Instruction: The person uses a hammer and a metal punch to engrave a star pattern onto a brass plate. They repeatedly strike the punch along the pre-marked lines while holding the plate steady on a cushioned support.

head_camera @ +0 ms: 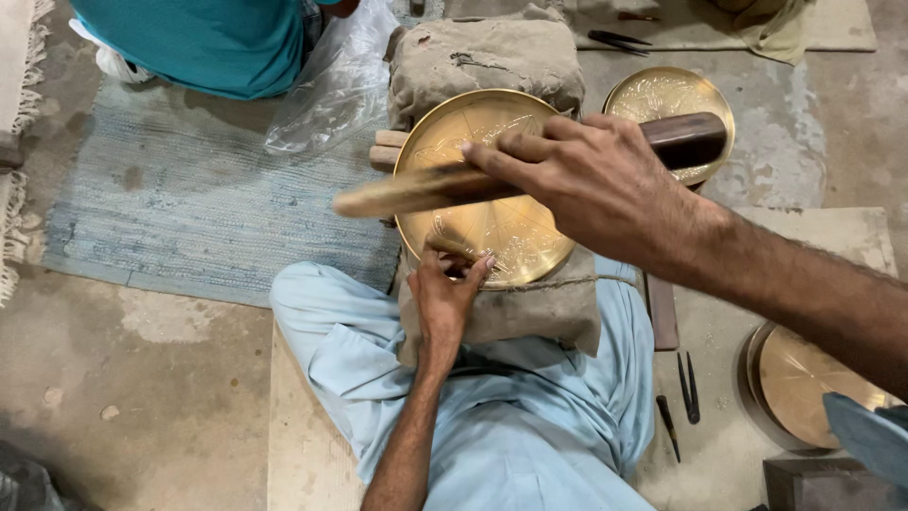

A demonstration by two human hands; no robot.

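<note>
1. A round gold plate (492,189) sits on a grey lumpy block (482,61) in the middle of the frame. Nothing lies in the plate.
2. The plate is shiny, with fine lines cut into it.
3. The right hand (591,185) is wrapped tight around a wooden stick (426,189) above the plate.
4. The left hand (449,284) pinches a small tool, too hidden to tell, at the plate's lower edge.
5. Two more gold plates lie at the upper right (667,99) and lower right (804,383).

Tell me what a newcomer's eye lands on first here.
The engraved brass plate at centre, propped on a grey padded block. Above it the right hand grips a wooden mallet, while the left hand pinches a small tool at the plate's lower rim.
</note>
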